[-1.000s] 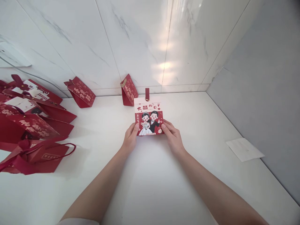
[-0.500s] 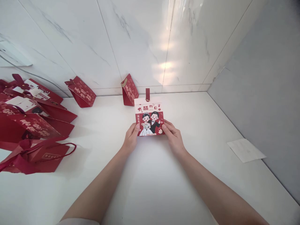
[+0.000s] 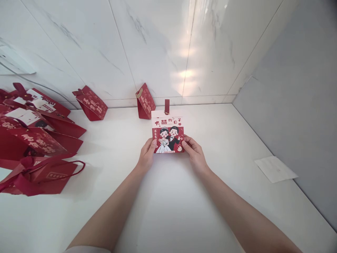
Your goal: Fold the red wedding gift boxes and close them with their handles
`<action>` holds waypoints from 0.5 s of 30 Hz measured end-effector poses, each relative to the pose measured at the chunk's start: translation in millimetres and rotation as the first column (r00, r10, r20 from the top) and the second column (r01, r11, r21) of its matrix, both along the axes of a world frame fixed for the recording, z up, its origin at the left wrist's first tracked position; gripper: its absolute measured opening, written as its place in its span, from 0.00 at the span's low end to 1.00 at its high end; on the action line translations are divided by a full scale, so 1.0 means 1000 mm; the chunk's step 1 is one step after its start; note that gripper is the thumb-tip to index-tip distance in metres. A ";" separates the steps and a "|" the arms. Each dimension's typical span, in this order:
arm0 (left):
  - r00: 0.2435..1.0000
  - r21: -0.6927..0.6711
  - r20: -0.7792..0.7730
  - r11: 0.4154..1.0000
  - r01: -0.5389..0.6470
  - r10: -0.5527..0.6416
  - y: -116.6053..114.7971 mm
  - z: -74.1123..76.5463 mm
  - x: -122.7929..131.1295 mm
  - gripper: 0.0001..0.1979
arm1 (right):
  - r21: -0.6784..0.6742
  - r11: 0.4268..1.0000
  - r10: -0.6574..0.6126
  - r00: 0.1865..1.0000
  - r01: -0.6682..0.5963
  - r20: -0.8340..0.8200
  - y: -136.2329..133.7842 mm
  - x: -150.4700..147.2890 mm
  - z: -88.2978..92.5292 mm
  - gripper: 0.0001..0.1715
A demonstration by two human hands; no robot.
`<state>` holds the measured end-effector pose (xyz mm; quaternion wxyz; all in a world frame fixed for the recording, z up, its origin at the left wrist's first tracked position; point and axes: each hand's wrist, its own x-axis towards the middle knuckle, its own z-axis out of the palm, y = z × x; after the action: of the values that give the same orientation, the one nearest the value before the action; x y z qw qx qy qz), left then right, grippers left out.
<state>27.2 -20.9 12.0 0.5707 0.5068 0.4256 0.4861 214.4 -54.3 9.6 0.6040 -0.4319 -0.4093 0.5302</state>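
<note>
A red and white wedding gift box point(image 3: 168, 135), printed with a cartoon bride and groom, is held upright between both hands at the middle of the view. A short red ribbon loop point(image 3: 167, 106) stands up from its top edge. My left hand point(image 3: 146, 153) grips its lower left side, thumb on the front face. On the lower right side, my right hand point(image 3: 194, 151) grips in the same way. The fingers behind the box are partly hidden. Just behind it to the left, a red triangular gift box point(image 3: 145, 102) stands near the wall.
Another red triangular box point(image 3: 92, 103) stands farther left by the wall. Several red gift boxes point(image 3: 47, 140) crowd the left side, with a ribboned red gift bag point(image 3: 52, 175) in front. A white paper point(image 3: 276, 169) lies at the right against the grey panel point(image 3: 302, 105).
The gift box has tilted very slightly, its top shifting a little to the right. Both hands keep their grip, and everything else stays in place.
</note>
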 end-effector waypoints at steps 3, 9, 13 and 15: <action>0.999 0.005 -0.025 1.000 -0.025 0.025 0.000 -0.001 -0.001 0.23 | -0.009 1.000 -0.001 1.000 0.001 0.027 0.000 0.000 0.000 0.18; 0.998 0.013 -0.061 1.000 -0.014 0.015 0.001 0.001 -0.001 0.22 | 0.004 1.000 -0.014 0.999 0.014 0.042 -0.001 -0.002 0.001 0.17; 0.989 0.085 -0.113 0.993 -0.086 0.096 0.000 0.001 -0.001 0.17 | 0.009 0.996 -0.085 0.994 0.084 0.073 -0.003 -0.008 -0.002 0.21; 0.956 0.209 -0.204 0.964 -0.166 0.209 -0.002 0.001 -0.001 0.20 | 0.037 0.992 -0.126 0.989 0.124 0.073 -0.003 -0.010 -0.004 0.24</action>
<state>26.0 -23.1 13.4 0.4194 0.5675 0.4853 0.5163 204.1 -57.7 5.5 0.6271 -0.4664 -0.4122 0.4683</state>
